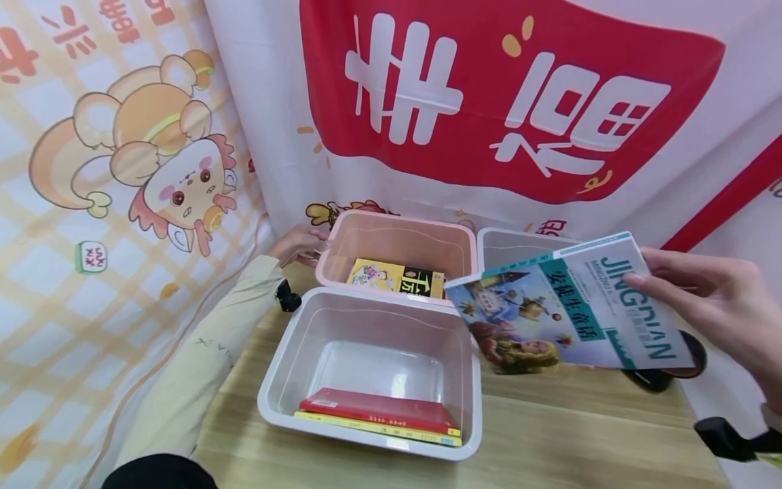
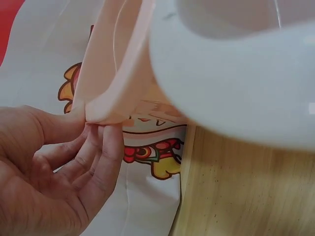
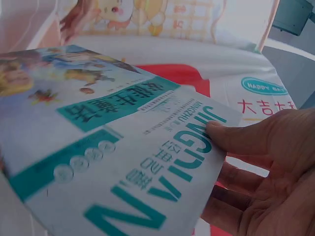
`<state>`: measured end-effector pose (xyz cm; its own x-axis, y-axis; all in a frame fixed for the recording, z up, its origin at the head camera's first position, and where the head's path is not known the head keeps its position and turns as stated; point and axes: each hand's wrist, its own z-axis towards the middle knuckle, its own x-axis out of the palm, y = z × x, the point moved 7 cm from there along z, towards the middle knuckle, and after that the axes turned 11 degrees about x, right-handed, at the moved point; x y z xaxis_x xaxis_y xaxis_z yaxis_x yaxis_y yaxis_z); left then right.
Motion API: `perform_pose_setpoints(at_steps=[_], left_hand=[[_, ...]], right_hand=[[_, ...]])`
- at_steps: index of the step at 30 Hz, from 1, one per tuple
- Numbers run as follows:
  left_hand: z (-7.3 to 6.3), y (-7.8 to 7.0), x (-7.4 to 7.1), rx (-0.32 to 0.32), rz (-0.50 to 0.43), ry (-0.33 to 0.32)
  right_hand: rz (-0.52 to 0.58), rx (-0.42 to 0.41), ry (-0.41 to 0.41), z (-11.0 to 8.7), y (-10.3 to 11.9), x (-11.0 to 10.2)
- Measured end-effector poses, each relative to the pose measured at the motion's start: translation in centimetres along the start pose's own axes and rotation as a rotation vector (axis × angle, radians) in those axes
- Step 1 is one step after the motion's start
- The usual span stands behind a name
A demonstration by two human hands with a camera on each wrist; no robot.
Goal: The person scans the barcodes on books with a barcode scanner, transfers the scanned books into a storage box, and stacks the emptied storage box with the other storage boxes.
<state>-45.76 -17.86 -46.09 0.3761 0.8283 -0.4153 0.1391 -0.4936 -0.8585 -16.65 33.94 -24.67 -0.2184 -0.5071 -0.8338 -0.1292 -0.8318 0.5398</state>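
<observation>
My right hand (image 1: 711,299) holds a paperback book (image 1: 544,309) with a teal and white cover by one end, thumb on the cover. It is tilted in the air over the right side of the table, partly hiding a grey-white bin (image 1: 507,248). In the left wrist view, my left hand (image 2: 64,167) pinches the rim of the pink bin (image 2: 106,105) between thumb and fingers. Inside that bin lies a yellow and black book (image 1: 397,277). A white bin (image 1: 373,326) stands in front, with a red book (image 1: 379,406) and a yellow book (image 1: 379,429) along its near wall.
The bins stand on a wooden table (image 1: 550,428). A dark round object (image 1: 656,380) sits behind the held book at the right. Printed cloth (image 1: 263,95) hangs behind and to the left of the table.
</observation>
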Motion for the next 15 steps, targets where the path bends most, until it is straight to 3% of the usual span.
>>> perform_pose_setpoints(at_steps=[8, 15], left_hand=[[-1.5, -1.2, -1.0, 0.05, -0.032, 0.027], [-1.1, -1.0, -0.9, 0.059, -0.028, 0.043]], right_hand=[[-0.19, -0.067, -0.052, -0.6, -2.5, -1.0], [-0.281, -0.031, -0.063, 0.2, -6.8, -0.7]])
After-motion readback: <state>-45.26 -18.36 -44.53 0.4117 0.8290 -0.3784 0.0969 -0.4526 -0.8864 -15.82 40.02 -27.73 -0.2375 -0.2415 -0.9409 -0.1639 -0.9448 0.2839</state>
